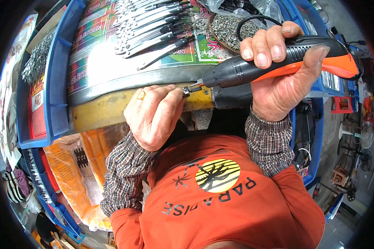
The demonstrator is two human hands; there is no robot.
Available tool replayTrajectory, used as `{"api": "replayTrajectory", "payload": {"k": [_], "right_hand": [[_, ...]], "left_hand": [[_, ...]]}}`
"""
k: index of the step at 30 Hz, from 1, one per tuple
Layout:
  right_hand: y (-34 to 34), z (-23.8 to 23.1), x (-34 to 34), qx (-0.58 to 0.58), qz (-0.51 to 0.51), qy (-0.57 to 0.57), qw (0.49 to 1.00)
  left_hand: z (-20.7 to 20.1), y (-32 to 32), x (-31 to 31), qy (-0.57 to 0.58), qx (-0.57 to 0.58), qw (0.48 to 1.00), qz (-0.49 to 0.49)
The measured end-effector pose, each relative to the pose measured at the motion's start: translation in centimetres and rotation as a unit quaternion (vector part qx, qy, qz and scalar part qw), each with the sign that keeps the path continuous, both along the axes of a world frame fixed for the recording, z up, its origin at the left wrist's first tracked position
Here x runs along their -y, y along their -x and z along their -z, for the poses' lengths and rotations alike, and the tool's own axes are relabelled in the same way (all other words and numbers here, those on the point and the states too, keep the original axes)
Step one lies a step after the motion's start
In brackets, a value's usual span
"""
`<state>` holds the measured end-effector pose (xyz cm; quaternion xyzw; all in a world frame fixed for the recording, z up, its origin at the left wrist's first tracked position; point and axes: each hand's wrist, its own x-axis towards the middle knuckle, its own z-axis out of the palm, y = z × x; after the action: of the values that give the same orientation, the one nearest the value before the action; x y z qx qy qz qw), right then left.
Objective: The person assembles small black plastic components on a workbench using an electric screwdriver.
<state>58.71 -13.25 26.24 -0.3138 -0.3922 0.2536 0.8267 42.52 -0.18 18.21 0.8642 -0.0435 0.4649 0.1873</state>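
My right hand (280, 93) is wrapped round a black and orange electric screwdriver (237, 69), which lies nearly level and points left. Its thin bit meets, or almost meets, a small black part (191, 91) at the bench edge; contact is hard to make out. Pinched in the fingertips of my left hand (153, 114) is that same part, most of it hidden behind the fingers. Beyond my hands, several slim black and silver pieces (153, 31) lie in a slanted row on the bench.
A round tray of small metal screws or pins (232, 31) stands behind the screwdriver. The bench has a yellow front edge (99, 108). Blue plastic crates (58, 83) flank it on both sides. An orange plastic-wrapped bundle (70, 174) sits below at left.
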Motion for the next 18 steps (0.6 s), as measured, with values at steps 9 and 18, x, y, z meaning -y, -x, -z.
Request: {"api": "replayTrajectory", "payload": {"k": [9, 18], "right_hand": [[0.02, 0.07, -0.04, 0.005, 0.007, 0.004, 1.0], [-0.09, 0.14, -0.14, 0.013, 0.005, 0.001, 1.0]], "left_hand": [[0.16, -0.25, -0.09, -0.015, 0.005, 1.0, -0.003], [0.23, -0.33, 0.08, -0.018, -0.015, 0.999, -0.022]]}}
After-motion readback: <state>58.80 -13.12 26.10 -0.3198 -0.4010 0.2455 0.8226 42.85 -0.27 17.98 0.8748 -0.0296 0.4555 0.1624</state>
